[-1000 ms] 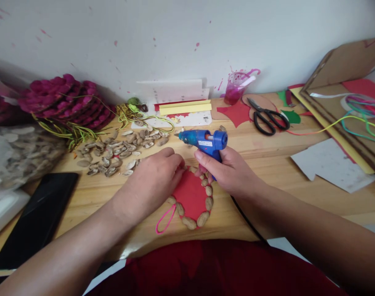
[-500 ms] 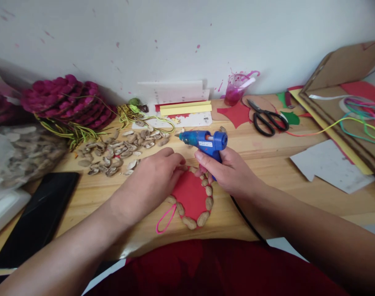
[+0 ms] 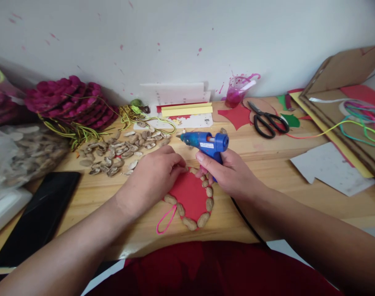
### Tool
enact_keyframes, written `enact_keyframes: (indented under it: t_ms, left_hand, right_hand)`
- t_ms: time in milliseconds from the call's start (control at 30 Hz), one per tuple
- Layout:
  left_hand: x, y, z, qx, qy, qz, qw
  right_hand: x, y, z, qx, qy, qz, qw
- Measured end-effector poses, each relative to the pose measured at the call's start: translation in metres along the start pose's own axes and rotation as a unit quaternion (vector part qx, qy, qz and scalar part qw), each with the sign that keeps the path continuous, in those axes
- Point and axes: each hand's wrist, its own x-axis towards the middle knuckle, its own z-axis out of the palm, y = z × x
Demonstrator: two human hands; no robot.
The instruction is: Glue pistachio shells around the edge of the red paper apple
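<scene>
In my right hand (image 3: 233,170) is a blue hot glue gun (image 3: 205,143), gripped by its handle with the nozzle pointing left. Beneath it, a red paper cutout (image 3: 189,193) lies on the wooden table, its edge lined with several peanut shells (image 3: 209,203). My left hand (image 3: 158,168) is closed at the cutout's upper left edge, fingertips pressed on a peanut shell that they mostly hide. A pink string loop (image 3: 166,220) sticks out at the cutout's lower left.
Loose peanut shells (image 3: 113,152) lie behind my left hand. A black phone (image 3: 39,218) and a plastic bag of shells (image 3: 27,152) are at left. Scissors (image 3: 269,121) and a cup of pink liquid (image 3: 235,92) stand behind, with cardboard (image 3: 332,82) at right. The black cord (image 3: 247,220) runs toward me.
My left hand has shifted slightly up and left, uncovering more of the cutout's left edge and a peanut shell there. The glue gun stays almost in place.
</scene>
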Motion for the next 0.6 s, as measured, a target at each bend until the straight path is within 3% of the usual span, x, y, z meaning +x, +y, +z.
enact_keyframes:
  t_ms: [600]
  left_hand:
    - [-0.0021, 0.0039, 0.0036, 0.047, 0.000, 0.010, 0.999]
  right_hand:
    - [0.0010, 0.0006, 0.0017, -0.007, 0.007, -0.007, 1.000]
